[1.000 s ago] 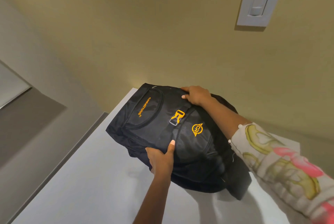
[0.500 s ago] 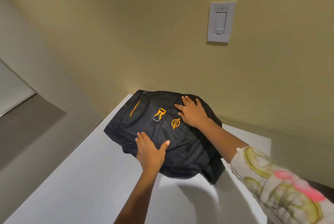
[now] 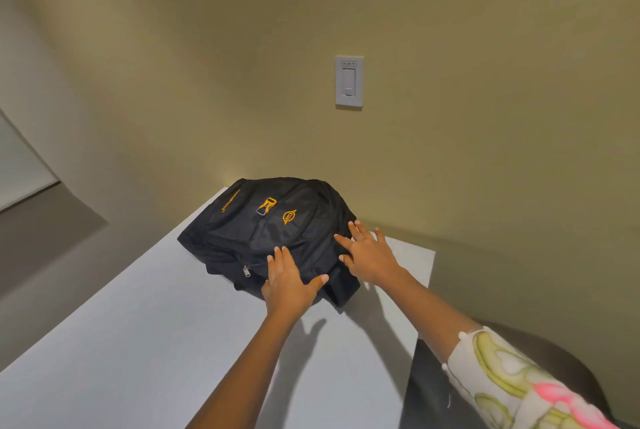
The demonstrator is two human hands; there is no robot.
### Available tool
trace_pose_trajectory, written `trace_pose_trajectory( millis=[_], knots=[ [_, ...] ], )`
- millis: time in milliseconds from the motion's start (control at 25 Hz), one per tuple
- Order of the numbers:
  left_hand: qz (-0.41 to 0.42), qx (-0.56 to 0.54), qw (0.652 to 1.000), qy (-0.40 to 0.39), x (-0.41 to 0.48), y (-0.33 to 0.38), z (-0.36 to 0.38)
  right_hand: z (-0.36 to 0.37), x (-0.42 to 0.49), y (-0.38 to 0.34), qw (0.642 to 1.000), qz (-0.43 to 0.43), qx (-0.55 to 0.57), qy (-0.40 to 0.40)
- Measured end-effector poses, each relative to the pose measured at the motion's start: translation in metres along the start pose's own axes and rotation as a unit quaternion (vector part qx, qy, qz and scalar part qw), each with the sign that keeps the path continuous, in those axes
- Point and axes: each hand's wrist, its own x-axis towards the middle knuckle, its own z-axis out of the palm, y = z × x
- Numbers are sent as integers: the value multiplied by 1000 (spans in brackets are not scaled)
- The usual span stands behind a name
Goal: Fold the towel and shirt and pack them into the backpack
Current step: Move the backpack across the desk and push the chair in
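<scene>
we find the black fabric backpack with orange logos [image 3: 273, 224] lying flat at the far end of the pale grey table [image 3: 145, 324], against the wall. left hand [image 3: 289, 281] and right hand [image 3: 369, 253] rest apart on its near edge, fingers straight, gripping nothing.

**Blocked at the far end, open toward the near edge**

Taken up at the far corner of the table [image 3: 156, 342] by the backpack [image 3: 277, 231], close to the wall [image 3: 450, 151]. Covered on its near side by the left hand [image 3: 287, 285] and right hand [image 3: 369, 255], fingers flat. Passable across the near half and along the left edge.
</scene>
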Motion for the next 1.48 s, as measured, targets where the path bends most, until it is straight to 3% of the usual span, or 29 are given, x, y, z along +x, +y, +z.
trace_pose_trajectory(
  millis=[320,520,720,960,1080,1280,1480],
  knots=[
    [67,-10,993,-100,-144,37,36,0,-186,51,998,57,6,-2],
    [132,9,979,-156,-235,75,66,6,-296,81,992,90,17,-83],
    [218,21,936,-274,-308,116,93,17,-390,112,974,143,62,-163],
    [272,173,872,-368,-373,152,123,32,-471,141,929,200,158,-267],
    [276,243,855,-367,-395,164,138,34,-502,151,920,203,209,-261],
    [253,278,868,-325,-427,195,156,30,-545,164,941,161,179,-238],
    [255,332,878,-232,-460,203,181,30,-592,183,964,98,160,-190]
  ],
)
